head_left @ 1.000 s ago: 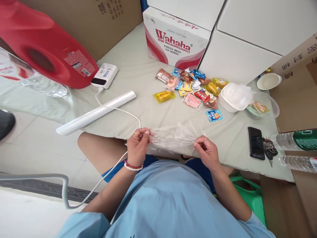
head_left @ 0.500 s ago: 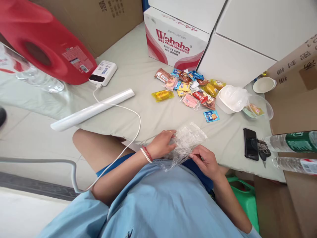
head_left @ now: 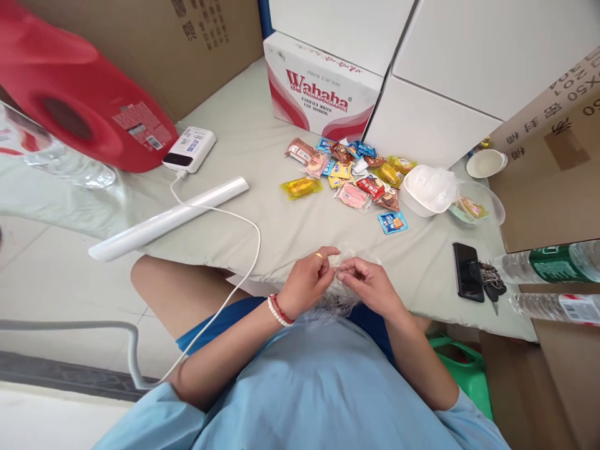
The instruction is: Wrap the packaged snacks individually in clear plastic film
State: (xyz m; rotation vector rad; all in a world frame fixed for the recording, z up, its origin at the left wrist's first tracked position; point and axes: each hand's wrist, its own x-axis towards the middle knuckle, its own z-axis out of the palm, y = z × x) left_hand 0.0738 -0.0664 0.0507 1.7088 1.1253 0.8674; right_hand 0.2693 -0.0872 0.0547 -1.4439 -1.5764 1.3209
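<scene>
My left hand and my right hand meet at the near edge of the cloth-covered table, fingertips pinched together. Between them hangs a crumpled clear plastic bag, bunched below the fingers over my lap. A ring shows on the left hand and a beaded bracelet on its wrist. Farther back on the table lies a scatter of several small wrapped snacks.
A white roll and a power bank with a white cable lie to the left, beside a red jug. A Wahaha box stands behind. White bowls, a phone, keys and bottles sit right.
The bag was stretched wide between both hands, then the left hand moved across to it. Now the hands are close together and the bag is bunched up beneath them.
</scene>
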